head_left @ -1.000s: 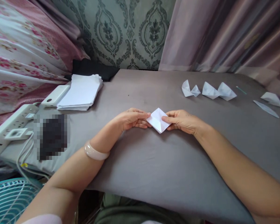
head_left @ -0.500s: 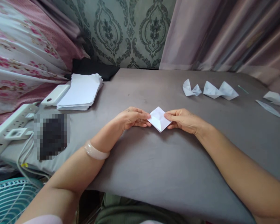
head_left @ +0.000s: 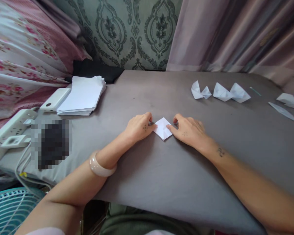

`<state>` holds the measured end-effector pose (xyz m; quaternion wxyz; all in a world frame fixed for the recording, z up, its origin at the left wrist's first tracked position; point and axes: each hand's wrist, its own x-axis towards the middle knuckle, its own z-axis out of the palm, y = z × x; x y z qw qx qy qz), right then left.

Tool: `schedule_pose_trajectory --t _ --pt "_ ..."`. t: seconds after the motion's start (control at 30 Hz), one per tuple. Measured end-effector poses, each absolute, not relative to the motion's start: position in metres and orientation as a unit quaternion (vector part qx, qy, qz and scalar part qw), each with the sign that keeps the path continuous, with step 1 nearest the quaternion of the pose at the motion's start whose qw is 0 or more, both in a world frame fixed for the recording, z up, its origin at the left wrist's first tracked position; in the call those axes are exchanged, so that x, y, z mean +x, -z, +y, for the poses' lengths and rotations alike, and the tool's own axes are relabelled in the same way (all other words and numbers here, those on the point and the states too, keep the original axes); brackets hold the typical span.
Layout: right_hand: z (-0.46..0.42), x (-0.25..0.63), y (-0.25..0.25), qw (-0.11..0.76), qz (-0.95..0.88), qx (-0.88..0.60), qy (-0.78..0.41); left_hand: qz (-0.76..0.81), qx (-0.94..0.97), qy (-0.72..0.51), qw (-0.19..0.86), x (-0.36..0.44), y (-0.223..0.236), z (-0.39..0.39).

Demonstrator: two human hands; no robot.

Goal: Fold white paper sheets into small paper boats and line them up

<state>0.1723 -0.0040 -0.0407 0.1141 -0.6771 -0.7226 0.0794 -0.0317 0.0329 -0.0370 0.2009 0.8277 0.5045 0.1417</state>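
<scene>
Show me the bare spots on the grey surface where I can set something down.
Free: the stretch between the paper stack and the folded white shapes, one dark speck aside; and the patch between the folded square and the surface's near edge. Crowded: the left side, where the stack, white box and power strip sit close together.

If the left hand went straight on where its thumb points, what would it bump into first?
Probably the folded white paper: the left hand seems to touch its left corner. The right hand lies beyond it, though depth is unclear.
</scene>
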Motion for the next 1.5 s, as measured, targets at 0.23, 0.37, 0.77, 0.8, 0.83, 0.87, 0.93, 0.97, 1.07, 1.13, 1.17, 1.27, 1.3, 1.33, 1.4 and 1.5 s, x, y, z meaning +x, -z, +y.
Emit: schedule_pose_trajectory --t 0.23,0.37,0.77,0.8,0.83,0.87,0.93,0.97,1.07,1.13,1.17,1.27,1.3,1.33,1.4,1.5 --pt "-0.003 0.173 0.053 0.216 -0.842 -0.48 -0.116 0.283 0.918 -0.158 0.227 -0.031 0.041 0.042" --pt "-0.016 0.179 0.043 0.189 -0.864 -0.452 -0.116 0.257 0.916 -0.15 0.269 -0.038 0.032 0.044" --pt "-0.054 0.178 0.047 0.133 -0.883 -0.443 -0.077 0.221 0.942 -0.144 0.208 -0.059 0.042 0.03" --pt "-0.055 0.177 0.046 0.134 -0.881 -0.447 -0.081 0.222 0.941 -0.153 0.205 -0.059 0.044 0.03" --pt "-0.054 0.177 0.046 0.136 -0.877 -0.452 -0.084 0.221 0.94 -0.162 0.202 -0.058 0.047 0.031" --pt "-0.054 0.177 0.045 0.139 -0.875 -0.456 -0.089 0.22 0.939 -0.171 0.199 -0.058 0.049 0.031" --pt "-0.053 0.177 0.044 0.15 -0.872 -0.454 -0.104 0.219 0.937 -0.184 0.199 -0.056 0.052 0.033" --pt "-0.053 0.177 0.044 0.158 -0.87 -0.452 -0.114 0.22 0.936 -0.186 0.202 -0.055 0.052 0.033" --pt "-0.051 0.178 0.046 0.196 -0.853 -0.465 -0.134 0.229 0.932 -0.183 0.214 -0.053 0.051 0.034" --pt "-0.051 0.177 0.047 0.21 -0.842 -0.479 -0.131 0.234 0.931 -0.179 0.214 -0.052 0.049 0.033" --pt "-0.05 0.177 0.047 0.21 -0.84 -0.483 -0.126 0.234 0.932 -0.177 0.211 -0.052 0.048 0.033" --pt "-0.048 0.173 0.05 0.211 -0.836 -0.496 -0.104 0.234 0.937 -0.178 0.19 -0.052 0.047 0.03" --pt "-0.047 0.172 0.051 0.218 -0.83 -0.504 -0.096 0.238 0.937 -0.18 0.181 -0.052 0.048 0.03" --pt "-0.045 0.171 0.052 0.227 -0.825 -0.51 -0.088 0.245 0.936 -0.183 0.174 -0.052 0.048 0.029" --pt "-0.042 0.17 0.054 0.243 -0.814 -0.52 -0.082 0.265 0.932 -0.187 0.166 -0.051 0.05 0.029" --pt "-0.037 0.171 0.057 0.254 -0.803 -0.531 -0.094 0.294 0.918 -0.198 0.179 -0.05 0.05 0.029"
